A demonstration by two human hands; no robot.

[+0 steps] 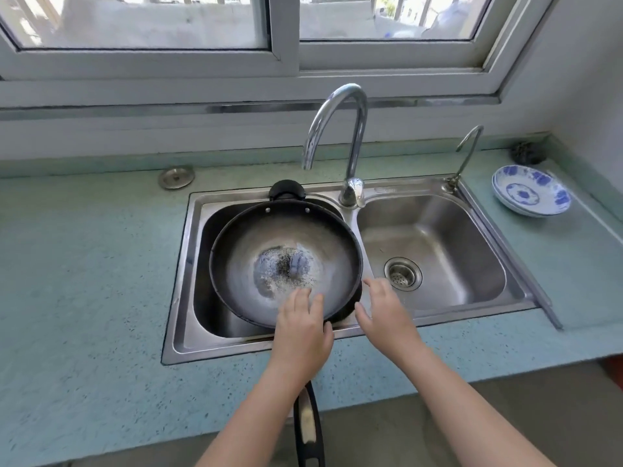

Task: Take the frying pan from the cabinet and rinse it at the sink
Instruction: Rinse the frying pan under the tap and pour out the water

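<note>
A pale blue-green speckled table (84, 281) runs below a sliding window (283, 32) and carries a steel double sink (438, 193). The frying pan (269, 237) sits in the sink's left basin, tilted slightly, its rim resting against the divider between the basins; its small black helper handle (287, 190) lies on the back ledge, and its long black handle (308, 429) reaches toward the person over the front edge of the table. The pan's middle looks wet or scuffed, though the glare makes it hard to tell which.

A tall curved faucet (350, 136) stands behind the divider, its spout ending over the back of the left basin. The right basin holds only its drain strainer (403, 274).

The left hand (301, 335) lies over the near rim of the pan, fingers spread flat into the bowl, its grip loose and closed on nothing. The right hand (384, 311) hovers just beside the pan's right rim, fingers open and empty.

On the table's right side rest stacked blue-and-white bowls (531, 195), with a thin second tap (467, 153) near them.
</note>
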